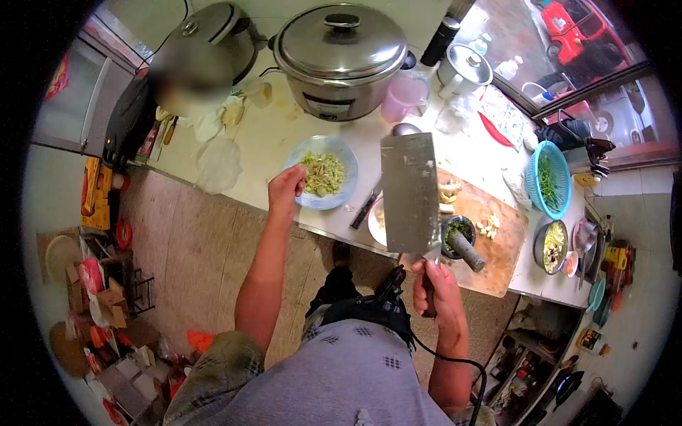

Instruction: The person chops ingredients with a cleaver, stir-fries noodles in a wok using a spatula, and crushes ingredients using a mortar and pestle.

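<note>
My right hand (444, 291) grips the handle of a broad cleaver (410, 192), its wide grey blade upright in front of me with bits stuck to it. At the left rim of a pale blue plate (348, 195), my left hand (286, 186) has its fingers pressed together; what is in them, if anything, is hidden. Chopped pale green pieces (323, 174) lie heaped on the plate. Behind the cleaver is a wooden cutting board (497, 259) with ginger (449, 189), chopped garlic-like pieces (489, 226) and a mortar (455, 226) of green mash with a pestle (467, 252).
A large rice cooker (341, 67) and another lidded pot (213, 35) stand at the back. A dark-handled knife (364, 211) lies beside a partly hidden bowl (376, 224). On the right are a blue basket (565, 174) of greens and a dark bowl (550, 247). A pink jug (400, 99) stands behind.
</note>
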The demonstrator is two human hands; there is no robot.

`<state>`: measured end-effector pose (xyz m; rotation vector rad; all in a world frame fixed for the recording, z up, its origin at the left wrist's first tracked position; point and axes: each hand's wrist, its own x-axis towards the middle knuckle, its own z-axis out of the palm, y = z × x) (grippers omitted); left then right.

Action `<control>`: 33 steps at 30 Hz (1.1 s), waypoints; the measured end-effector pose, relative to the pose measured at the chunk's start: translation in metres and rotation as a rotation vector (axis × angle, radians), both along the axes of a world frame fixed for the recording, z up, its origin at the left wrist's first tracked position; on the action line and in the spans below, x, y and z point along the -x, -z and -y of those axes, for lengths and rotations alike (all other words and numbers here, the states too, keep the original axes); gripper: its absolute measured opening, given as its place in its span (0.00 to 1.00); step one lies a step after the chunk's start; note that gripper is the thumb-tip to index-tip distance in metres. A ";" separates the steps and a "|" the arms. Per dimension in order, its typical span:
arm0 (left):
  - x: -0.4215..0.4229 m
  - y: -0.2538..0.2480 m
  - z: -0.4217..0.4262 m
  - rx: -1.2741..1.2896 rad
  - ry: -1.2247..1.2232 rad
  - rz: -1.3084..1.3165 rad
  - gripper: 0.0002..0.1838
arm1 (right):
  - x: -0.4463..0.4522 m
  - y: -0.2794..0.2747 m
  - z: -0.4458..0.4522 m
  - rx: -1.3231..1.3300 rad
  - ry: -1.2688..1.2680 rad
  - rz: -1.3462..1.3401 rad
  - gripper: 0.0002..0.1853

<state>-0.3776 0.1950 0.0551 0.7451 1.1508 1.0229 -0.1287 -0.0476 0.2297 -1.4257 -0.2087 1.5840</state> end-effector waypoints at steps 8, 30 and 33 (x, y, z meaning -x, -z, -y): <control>-0.074 -0.079 0.022 -0.158 0.104 -0.162 0.11 | -0.073 -0.034 0.083 -0.241 0.236 -0.006 0.19; -0.729 -0.065 0.344 -0.954 1.214 -0.467 0.12 | -0.347 0.005 0.460 0.001 0.925 0.195 0.17; -0.752 -0.039 0.352 -1.318 1.061 -0.586 0.10 | -0.360 0.018 0.471 -0.011 0.928 0.149 0.17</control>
